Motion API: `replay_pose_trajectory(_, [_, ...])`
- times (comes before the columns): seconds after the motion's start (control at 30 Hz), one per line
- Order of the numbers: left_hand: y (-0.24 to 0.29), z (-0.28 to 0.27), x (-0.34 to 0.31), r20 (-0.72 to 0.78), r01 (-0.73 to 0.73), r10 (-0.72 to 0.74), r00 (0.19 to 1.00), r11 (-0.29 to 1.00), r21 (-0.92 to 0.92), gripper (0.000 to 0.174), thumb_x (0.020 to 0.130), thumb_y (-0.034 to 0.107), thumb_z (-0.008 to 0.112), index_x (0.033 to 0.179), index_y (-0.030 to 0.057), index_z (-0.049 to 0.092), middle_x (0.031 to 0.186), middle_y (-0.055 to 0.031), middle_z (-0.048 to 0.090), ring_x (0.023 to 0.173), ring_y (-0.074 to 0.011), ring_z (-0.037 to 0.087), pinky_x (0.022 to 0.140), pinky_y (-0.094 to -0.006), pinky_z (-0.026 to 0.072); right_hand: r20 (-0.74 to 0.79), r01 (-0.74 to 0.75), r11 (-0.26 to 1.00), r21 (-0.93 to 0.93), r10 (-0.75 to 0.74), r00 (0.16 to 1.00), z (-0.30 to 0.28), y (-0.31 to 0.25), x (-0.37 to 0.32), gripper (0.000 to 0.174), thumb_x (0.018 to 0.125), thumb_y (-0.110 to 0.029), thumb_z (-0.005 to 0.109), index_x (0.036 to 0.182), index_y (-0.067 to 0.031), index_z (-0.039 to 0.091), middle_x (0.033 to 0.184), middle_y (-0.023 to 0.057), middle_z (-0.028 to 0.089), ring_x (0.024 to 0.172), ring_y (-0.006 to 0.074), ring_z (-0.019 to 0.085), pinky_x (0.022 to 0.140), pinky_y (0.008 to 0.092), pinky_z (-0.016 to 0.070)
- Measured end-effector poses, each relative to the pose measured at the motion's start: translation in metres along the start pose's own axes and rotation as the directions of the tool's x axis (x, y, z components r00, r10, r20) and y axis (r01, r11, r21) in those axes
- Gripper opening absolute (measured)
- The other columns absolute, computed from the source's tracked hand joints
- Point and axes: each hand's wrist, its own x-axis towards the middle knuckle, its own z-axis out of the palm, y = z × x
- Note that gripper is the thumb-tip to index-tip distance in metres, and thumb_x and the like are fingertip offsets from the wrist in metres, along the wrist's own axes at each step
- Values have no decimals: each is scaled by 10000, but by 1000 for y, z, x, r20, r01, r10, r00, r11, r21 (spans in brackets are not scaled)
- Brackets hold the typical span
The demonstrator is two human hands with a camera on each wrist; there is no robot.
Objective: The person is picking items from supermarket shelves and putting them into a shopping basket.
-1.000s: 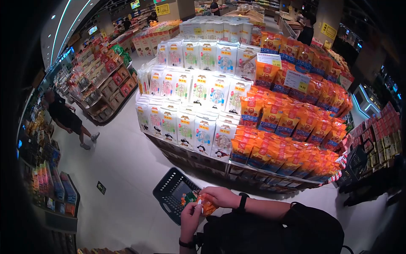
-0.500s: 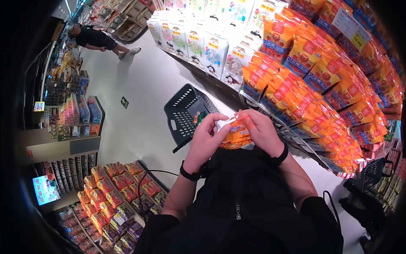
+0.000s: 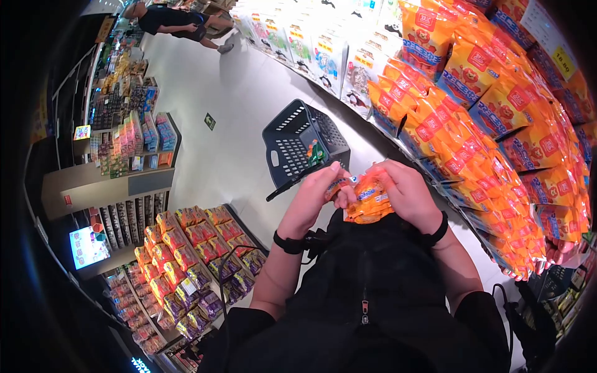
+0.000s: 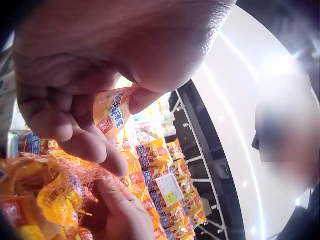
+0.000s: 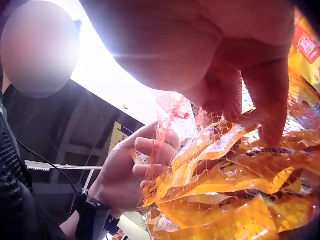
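In the head view my left hand (image 3: 317, 196) is on the left of an orange net bag (image 3: 368, 199) of small orange packets. Between its thumb and fingers it pinches an orange printed label (image 4: 112, 112), seen best in the left wrist view. My right hand (image 3: 407, 193) grips the net bag from the other side, its fingers on the red mesh (image 5: 172, 117). The right wrist view shows the orange packets (image 5: 225, 187) through the netting, close under the right fingers. The bag is in front of my chest, beside a dark shopping basket (image 3: 283, 158).
A green packet (image 3: 316, 153) lies in the basket on the floor. Orange snack bags (image 3: 476, 133) fill the display at right, next to white packages (image 3: 326, 59). Red and purple packets (image 3: 193, 267) stand on a lower-left shelf. A person (image 3: 171, 22) is in the aisle.
The view has tilted down and turned. The hands and net bag are nearer the middle of it. The label, earlier showing white, now shows its orange side in my left hand.
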Motion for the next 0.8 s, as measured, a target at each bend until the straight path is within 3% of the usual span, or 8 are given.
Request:
replay_pose_trajectory(0.17, [-7,-14,0,162,61,-40,986,990,-125,626,1208,496,338,1124,-2,708,957,-71,733,835,-145,640,840,-321,525,79,-5,1000,-20,7,997,-2,-8,1,231,1110,-89,545,1198,14,731,1123,186,745,1065,360,743,945,417,574])
replay_pose_trajectory(0.27, [-18,-18,0,147,-47,70,987,986,-157,627,1204,512,358,1112,17,731,973,-66,751,817,-116,665,798,-281,549,68,13,999,29,-15,998,2,-10,3,233,1116,-88,540,1198,18,730,1135,191,745,1077,361,744,958,413,574])
replay_pose_trajectory(0.3, [-16,-17,-4,186,-89,120,975,981,-170,437,1198,368,477,1135,10,719,994,-39,734,853,-96,662,818,-270,542,58,23,998,54,-26,998,3,-12,5,234,1117,-87,538,1198,20,729,1140,192,745,1082,361,744,964,412,574])
replay_pose_trajectory(0.4, [-6,-1,-17,56,-137,135,989,990,32,190,1137,164,609,1227,10,675,1018,-55,731,942,-114,669,923,-313,543,54,53,995,83,-57,997,4,-19,8,232,1115,-77,537,1202,24,726,1159,195,745,1096,351,746,978,403,572])
replay_pose_trajectory(0.43, [-9,-1,-17,59,-156,160,985,985,-73,250,1044,-8,697,1287,21,645,1084,-53,726,987,-96,675,958,-307,544,50,60,994,89,-65,997,5,-21,9,230,1112,-81,539,1204,14,727,1148,194,749,1088,361,748,971,409,575])
replay_pose_trajectory(0.57, [-17,2,-22,65,-382,377,924,907,176,344,974,-51,754,1289,35,647,1190,-39,690,1016,-100,671,974,-314,537,53,76,989,127,-83,995,9,-27,9,227,1101,-80,544,1212,-4,727,1133,193,757,1073,376,753,958,420,581])
replay_pose_trajectory(0.67, [-11,8,-25,62,-476,518,853,724,500,324,951,-38,783,1249,32,680,1171,-38,688,1034,-120,675,967,-323,545,92,62,985,158,-78,993,10,-27,9,225,1091,-71,554,1220,-2,725,1139,193,759,1078,362,757,962,411,580])
replay_pose_trajectory(0.8, [-16,7,-24,49,-489,536,843,725,484,249,938,-14,807,1174,18,733,1118,-57,698,1024,-140,681,928,-323,555,152,29,972,232,-66,986,12,-27,8,213,1093,-79,572,1218,9,720,1188,162,757,1095,271,745,975,376,570])
